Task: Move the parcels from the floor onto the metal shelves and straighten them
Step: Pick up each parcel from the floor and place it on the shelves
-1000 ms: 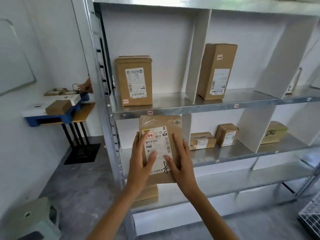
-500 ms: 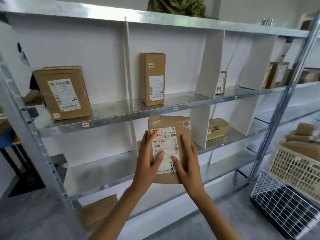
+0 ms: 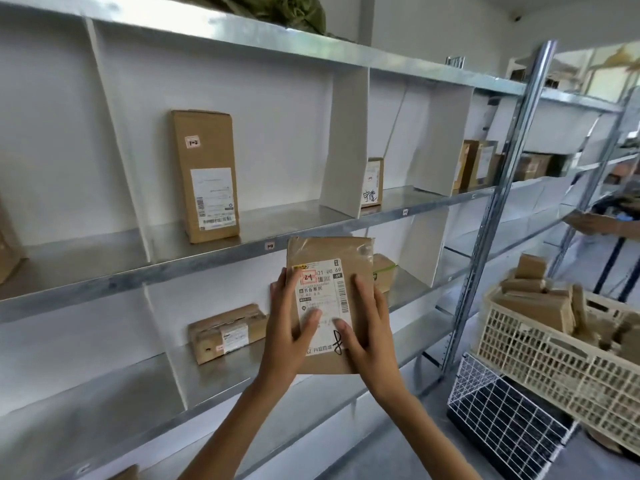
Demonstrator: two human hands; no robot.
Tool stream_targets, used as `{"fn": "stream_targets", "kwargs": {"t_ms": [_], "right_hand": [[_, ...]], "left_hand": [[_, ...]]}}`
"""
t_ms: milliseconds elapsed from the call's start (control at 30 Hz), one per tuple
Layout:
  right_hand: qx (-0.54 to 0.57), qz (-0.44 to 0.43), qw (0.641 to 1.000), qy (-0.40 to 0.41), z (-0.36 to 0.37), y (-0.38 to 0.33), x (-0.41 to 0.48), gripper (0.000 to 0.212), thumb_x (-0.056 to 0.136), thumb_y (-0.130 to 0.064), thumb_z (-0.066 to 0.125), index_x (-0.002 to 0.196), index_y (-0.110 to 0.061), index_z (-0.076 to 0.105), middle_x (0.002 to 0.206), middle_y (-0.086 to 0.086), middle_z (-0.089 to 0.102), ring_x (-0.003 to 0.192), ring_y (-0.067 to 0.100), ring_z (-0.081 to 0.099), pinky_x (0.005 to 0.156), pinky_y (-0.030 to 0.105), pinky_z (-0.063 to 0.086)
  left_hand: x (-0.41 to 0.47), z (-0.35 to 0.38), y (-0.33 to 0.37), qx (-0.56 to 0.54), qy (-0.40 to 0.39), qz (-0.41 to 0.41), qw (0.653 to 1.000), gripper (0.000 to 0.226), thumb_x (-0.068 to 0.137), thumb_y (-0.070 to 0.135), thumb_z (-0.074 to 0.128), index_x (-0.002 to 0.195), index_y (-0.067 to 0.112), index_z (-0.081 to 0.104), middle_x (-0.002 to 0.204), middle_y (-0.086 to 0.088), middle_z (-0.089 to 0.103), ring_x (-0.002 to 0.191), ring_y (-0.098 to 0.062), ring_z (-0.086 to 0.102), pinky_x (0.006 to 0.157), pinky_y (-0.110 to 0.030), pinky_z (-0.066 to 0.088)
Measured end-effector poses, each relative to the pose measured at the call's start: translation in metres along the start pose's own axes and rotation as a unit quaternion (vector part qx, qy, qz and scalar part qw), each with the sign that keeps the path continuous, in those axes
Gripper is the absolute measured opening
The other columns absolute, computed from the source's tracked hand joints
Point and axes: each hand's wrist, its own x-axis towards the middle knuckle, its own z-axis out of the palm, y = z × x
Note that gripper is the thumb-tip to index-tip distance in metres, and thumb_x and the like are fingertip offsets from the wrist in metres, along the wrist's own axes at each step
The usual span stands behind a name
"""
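Note:
I hold a flat brown parcel (image 3: 346, 258) with a white shipping label upright in front of the metal shelves (image 3: 214, 261). My left hand (image 3: 289, 336) grips its left edge, thumb on the label. My right hand (image 3: 369, 327) grips its right edge, thumb near a black scribble. A tall brown box (image 3: 206, 174) stands on the upper shelf. A low taped box (image 3: 227, 332) lies on the shelf below, left of my hands. A small box with a green band (image 3: 384, 271) peeks out behind the held parcel.
White dividers (image 3: 343, 140) split the shelves into bays. A cream plastic basket (image 3: 554, 358) full of several brown parcels sits at the right on a wire crate (image 3: 502, 407). A steel upright (image 3: 495, 202) stands beside it. Another person's arm (image 3: 602, 221) shows far right.
My view has swung right along the shelves, from the leftmost bays toward the basket. Both hands keep the same hold on the parcel, which stays upright in front of me.

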Motion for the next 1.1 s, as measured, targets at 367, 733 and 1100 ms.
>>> {"fn": "stream_targets", "kwargs": {"t_ms": [367,733,1100], "right_hand": [[-0.08,0.005,0.996,0.037,-0.065,0.031,0.005,0.073,0.092,-0.05,0.052,0.152,-0.044,0.011,0.156,0.001,0.015,0.145,0.02,0.025,0.108,0.05,0.041],[0.018,-0.039,0.996,-0.075,0.009,-0.054,-0.072,0.071,0.094,-0.047,0.048,0.154,-0.037,0.01,0.154,0.004,0.019,0.138,0.008,0.028,0.107,0.015,0.037],[0.167,-0.059,0.973,-0.151,0.114,-0.113,-0.103,0.079,0.094,-0.041,0.055,0.155,-0.034,0.005,0.156,-0.005,0.011,0.141,0.003,0.023,0.096,0.009,0.043]], "left_hand": [[0.016,0.069,0.013,-0.029,-0.045,-0.012,0.998,0.076,0.093,0.033,0.059,0.153,0.042,0.014,0.159,0.005,0.026,0.144,-0.014,0.032,0.102,-0.049,0.049],[-0.088,-0.057,0.064,0.076,0.036,-0.033,0.996,0.071,0.097,0.03,0.054,0.152,0.042,0.011,0.162,0.006,0.012,0.147,-0.017,0.025,0.102,-0.039,0.051],[-0.145,-0.176,0.093,0.144,0.125,-0.08,0.978,0.075,0.097,0.027,0.057,0.155,0.031,0.01,0.161,0.009,0.017,0.145,-0.014,0.029,0.095,-0.037,0.056]]}}
